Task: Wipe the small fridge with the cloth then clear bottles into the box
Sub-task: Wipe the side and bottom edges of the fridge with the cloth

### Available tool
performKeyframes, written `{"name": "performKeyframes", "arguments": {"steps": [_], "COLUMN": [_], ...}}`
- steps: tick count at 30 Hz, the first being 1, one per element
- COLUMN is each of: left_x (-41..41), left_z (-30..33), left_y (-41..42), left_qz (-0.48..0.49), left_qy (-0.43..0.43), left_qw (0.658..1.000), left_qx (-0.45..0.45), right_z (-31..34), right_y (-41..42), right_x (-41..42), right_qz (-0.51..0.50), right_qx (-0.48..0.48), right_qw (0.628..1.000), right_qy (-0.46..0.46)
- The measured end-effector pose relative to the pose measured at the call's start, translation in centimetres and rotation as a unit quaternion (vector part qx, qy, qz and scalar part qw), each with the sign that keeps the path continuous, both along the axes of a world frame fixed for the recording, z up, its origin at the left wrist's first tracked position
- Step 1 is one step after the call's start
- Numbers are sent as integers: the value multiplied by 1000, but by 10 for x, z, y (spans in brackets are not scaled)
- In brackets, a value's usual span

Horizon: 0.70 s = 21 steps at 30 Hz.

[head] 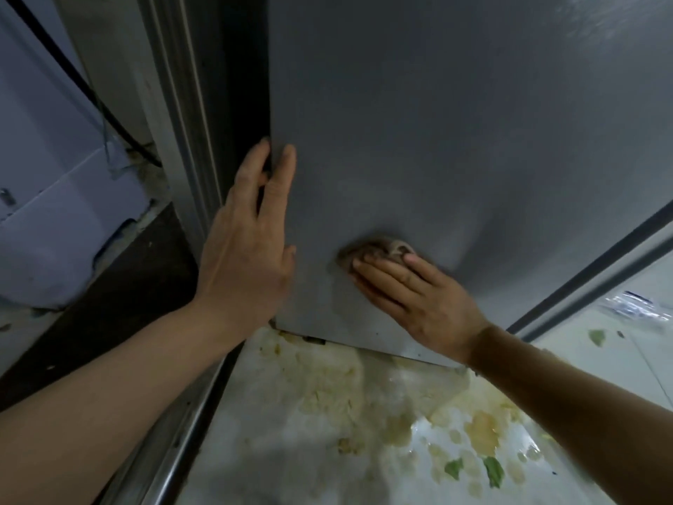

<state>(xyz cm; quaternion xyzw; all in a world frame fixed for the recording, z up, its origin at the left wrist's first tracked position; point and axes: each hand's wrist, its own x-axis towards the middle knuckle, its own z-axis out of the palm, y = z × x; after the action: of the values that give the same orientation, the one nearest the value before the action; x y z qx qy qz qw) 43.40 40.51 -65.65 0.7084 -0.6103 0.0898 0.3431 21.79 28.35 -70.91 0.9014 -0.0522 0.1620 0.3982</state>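
Closest to us is a wet metal counter (291, 450) with yellow mush and green leaf bits (493, 470) on it. That mess is right under the grey small fridge (455, 140). If the cloth (378, 249) slides down off the bottom edge, it could pick up the mush and smear it back on the side. A little farther up, the right hand (418, 300) presses the cloth flat on the fridge, low down, with straight fingers on top. The cloth is small and bunched, so it might slip out from under the fingers. The left hand (251, 246) lies flat with relaxed fingers at the fridge's left edge, fingertips by the dark gap; they could get pinched if the fridge shifts. No bottles or box show. No brand, label or writing can be read anywhere.
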Motion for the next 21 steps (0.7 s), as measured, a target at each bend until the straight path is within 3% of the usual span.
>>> {"name": "performKeyframes", "arguments": {"steps": [3, 8, 12, 14, 18, 21], "left_x": [-13, -55, -73, -72, -66, -73], "left_z": [6, 5, -8, -14, -14, -8], "left_y": [2, -12, -28, -31, -31, -27], "left_qz": [43, -8, -2, 15, 20, 18], "left_qy": [-56, -158, -184, -202, -240, -227], "left_qw": [998, 985, 981, 978, 970, 973], "left_qx": [-5, -69, -61, -55, -38, -32], "right_z": [23, 101, 77, 39, -14, -1], "right_y": [-4, -24, -21, -15, -4, -3], "right_x": [-17, -49, -46, -49, -72, -83], "right_qz": [28, 58, 44, 34, -62, -82], "right_qx": [17, -53, -12, 5, 2, -18], "right_qw": [999, 974, 957, 974, 998, 996], "right_qy": [-21, -212, -287, -225, -3, -19]}}
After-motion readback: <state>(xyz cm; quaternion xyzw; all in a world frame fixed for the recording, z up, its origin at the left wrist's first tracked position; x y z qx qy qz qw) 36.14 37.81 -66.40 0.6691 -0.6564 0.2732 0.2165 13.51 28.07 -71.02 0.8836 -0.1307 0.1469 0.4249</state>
